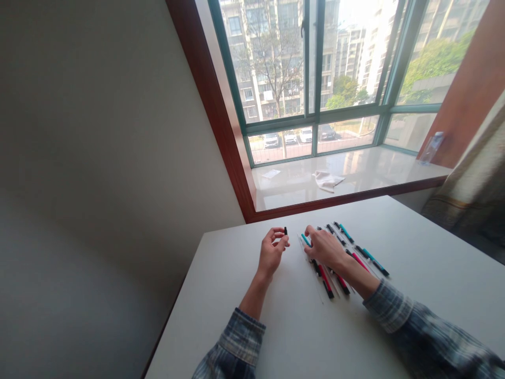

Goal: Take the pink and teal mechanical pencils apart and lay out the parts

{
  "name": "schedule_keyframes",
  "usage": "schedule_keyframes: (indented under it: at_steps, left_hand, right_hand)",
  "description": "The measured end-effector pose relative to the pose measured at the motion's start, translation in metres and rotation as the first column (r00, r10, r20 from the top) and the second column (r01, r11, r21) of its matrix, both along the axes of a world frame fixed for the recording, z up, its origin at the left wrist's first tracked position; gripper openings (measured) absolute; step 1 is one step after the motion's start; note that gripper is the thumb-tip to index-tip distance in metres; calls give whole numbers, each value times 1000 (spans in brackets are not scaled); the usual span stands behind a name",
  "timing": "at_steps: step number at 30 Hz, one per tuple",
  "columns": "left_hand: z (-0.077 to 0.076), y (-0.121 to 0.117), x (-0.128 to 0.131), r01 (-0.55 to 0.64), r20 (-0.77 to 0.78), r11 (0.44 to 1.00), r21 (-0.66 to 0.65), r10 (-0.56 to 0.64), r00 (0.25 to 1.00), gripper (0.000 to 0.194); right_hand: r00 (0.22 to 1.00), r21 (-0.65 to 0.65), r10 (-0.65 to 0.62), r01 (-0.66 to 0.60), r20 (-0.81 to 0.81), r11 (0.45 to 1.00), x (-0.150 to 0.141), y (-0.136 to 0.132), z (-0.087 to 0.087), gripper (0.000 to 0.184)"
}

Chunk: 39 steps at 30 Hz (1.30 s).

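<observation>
My left hand is raised over the white table. Its thumb and fingers pinch a small black pen part that stands upright. My right hand reaches over the rows of pen parts, its thumb and index finger apart beside a teal pen part. Below that hand lie black and red pen barrels and thin clear tubes. Beyond it lie black and teal pen parts, with another black and teal one to the right. The right palm hides some of the pieces.
A wall rises at the left. Behind the table, the window sill carries a crumpled white cloth, a sheet of paper and a clear plastic bottle. A curtain hangs at the right.
</observation>
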<state>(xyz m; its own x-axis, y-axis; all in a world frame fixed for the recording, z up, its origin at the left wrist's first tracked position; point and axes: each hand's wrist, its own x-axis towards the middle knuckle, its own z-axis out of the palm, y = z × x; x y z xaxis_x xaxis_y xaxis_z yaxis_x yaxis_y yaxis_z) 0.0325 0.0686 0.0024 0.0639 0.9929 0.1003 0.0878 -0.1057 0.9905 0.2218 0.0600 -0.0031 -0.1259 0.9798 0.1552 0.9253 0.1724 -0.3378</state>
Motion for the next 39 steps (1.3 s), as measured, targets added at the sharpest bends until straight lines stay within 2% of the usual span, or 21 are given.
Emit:
schedule_keyframes:
  at_steps: [4,9,14,20,26,30,33,37,39]
  left_hand:
    - [-1,1,0,6,33,1000,-12,-5,999,28]
    - [-3,1,1,44,156,998,-50,-36,987,35]
    - [-5,1,2,67,264,995,-67,-47,963,38]
    - [-6,0,2,119,285,990,-72,-94,954,41]
    - [-5,-1,1,145,225,987,-76,-125,966,39]
    - [-4,-1,0,134,164,988,-75,-121,979,39]
    - [-4,0,0,118,138,991,-54,-110,984,40]
    - [-6,1,-1,67,80,998,-16,-66,995,34]
    - [-6,1,0,44,61,999,-3,-43,997,31]
  right_hand:
    - [981,146,0,29,-194,989,0,1,3,21]
    - [865,317,175,-20,-471,948,-9,-5,6,14]
    - [757,294,270,-108,-595,950,-19,-10,0,15]
    - [723,249,281,-154,-632,956,-18,-10,-4,14]
    - [703,248,295,-172,-647,953,-16,-7,-8,17]
    - [704,242,305,-192,-642,951,-15,-7,-7,20]
    - [736,239,311,-205,-602,949,-11,-6,-2,21]
    - [870,315,235,-98,-433,944,2,1,-1,15]
    - [928,311,182,-77,-325,947,9,5,-5,15]
